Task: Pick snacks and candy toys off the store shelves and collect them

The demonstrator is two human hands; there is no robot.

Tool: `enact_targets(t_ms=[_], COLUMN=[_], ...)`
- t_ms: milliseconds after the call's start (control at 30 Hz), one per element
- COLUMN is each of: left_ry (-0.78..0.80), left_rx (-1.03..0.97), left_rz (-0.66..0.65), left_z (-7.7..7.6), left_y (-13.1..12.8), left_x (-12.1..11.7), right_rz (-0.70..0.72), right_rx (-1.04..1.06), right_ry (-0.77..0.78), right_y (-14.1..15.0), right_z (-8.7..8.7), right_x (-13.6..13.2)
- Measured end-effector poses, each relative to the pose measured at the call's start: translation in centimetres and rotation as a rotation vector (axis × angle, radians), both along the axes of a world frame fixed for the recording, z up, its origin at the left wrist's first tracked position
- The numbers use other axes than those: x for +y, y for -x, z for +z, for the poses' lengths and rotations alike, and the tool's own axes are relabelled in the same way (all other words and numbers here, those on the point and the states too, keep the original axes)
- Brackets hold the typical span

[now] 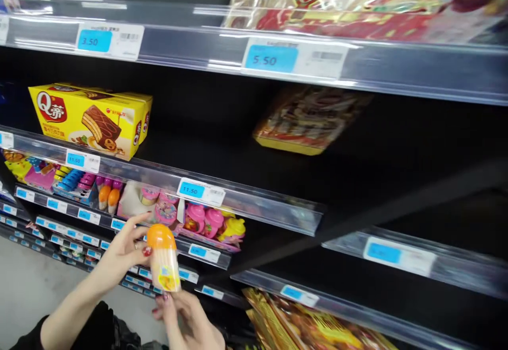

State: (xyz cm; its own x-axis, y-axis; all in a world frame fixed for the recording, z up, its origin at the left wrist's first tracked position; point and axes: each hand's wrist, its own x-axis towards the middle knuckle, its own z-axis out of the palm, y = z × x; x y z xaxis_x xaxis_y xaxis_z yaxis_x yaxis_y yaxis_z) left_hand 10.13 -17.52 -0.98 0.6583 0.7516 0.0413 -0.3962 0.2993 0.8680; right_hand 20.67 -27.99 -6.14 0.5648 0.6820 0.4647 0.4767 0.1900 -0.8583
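A small clear container with a rounded orange top is held upright in front of the shelves. White stripes and a yellow label show on its body. My left hand holds its left side, the thumb with a red nail pressed near the orange top and the other fingers partly behind. From below, my right hand grips the bottom end between thumb and fingers. Just behind are pink-lidded tubs and pink cup-shaped toys on a lower shelf. Similar orange-tipped items stand to the left.
A yellow cake box sits on the middle shelf, with a dark package farther right. Clear shelf edges with price tags jut out around the hands. Gold-wrapped bags lie low at the right. Grey floor shows at lower left.
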Motion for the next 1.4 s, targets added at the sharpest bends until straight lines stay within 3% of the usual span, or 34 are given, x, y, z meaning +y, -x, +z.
enact_targets(t_ms=[67,133,200,233,367,600,700,767,833,933,1000,1100,1200,1300,1400], left_ry=[0.154,0.27,0.38,0.433,0.546,0.491,0.475,0.467,0.476,0.525,0.551,0.572,0.568,0.54,0.439], left_rx=[-0.12,-0.207,-0.228,-0.231,-0.257,-0.288,-0.31,-0.304,-0.222,-0.014,0.096,0.222,0.286,0.305,0.301], left_rz=[0.031,0.018,0.011,0.002,-0.072,-0.138,-0.15,-0.189,-0.312,-0.533,-0.624,-0.749,-0.833,-0.752,-0.452], left_z=[-0.4,-0.8,-1.0,-1.1,-1.2,-1.3,-1.2,-1.1,-1.0,-1.0,-1.0,-0.9,-0.7,-0.6,-0.8], left_y=[-1.5,-2.5,-3.1,-3.3,-3.5,-3.4,-3.2,-3.0,-2.7,-2.4,-2.6,-3.3,-4.0,-4.5,-5.6], left_x=[-1.3,-2.3,-2.6,-2.7,-2.6,-3.3,-3.2,-2.9,-2.3,-1.6,-1.3,-1.0,-1.2,-2.2,-3.6], right_rz=[-0.163,-0.178,-0.153,-0.142,-0.156,-0.171,-0.084,0.022,0.018,-0.058,0.066,0.304,0.322,0.212,-0.106], right_rx=[-0.431,-0.761,-0.982,-0.995,-0.952,-0.941,-0.899,-0.804,-0.626,-0.286,-0.1,0.072,0.201,0.197,0.088], right_ry=[-0.132,-0.226,-0.274,-0.275,-0.331,-0.399,-0.381,-0.379,-0.377,-0.196,-0.011,0.142,0.215,0.213,0.146], right_y=[-0.2,-0.2,0.0,0.1,0.5,0.7,0.5,-0.1,-1.1,-3.2,-4.6,-6.1,-6.5,-6.3,-5.9], right_z=[-0.7,-1.0,-1.1,-0.9,0.0,0.8,0.7,0.7,1.0,1.7,2.0,2.0,1.6,1.4,1.0], right_x=[0.0,0.1,0.1,0.1,0.1,0.2,-0.3,-0.9,-1.6,-2.1,-2.2,-2.1,-2.4,-2.9,-3.9])
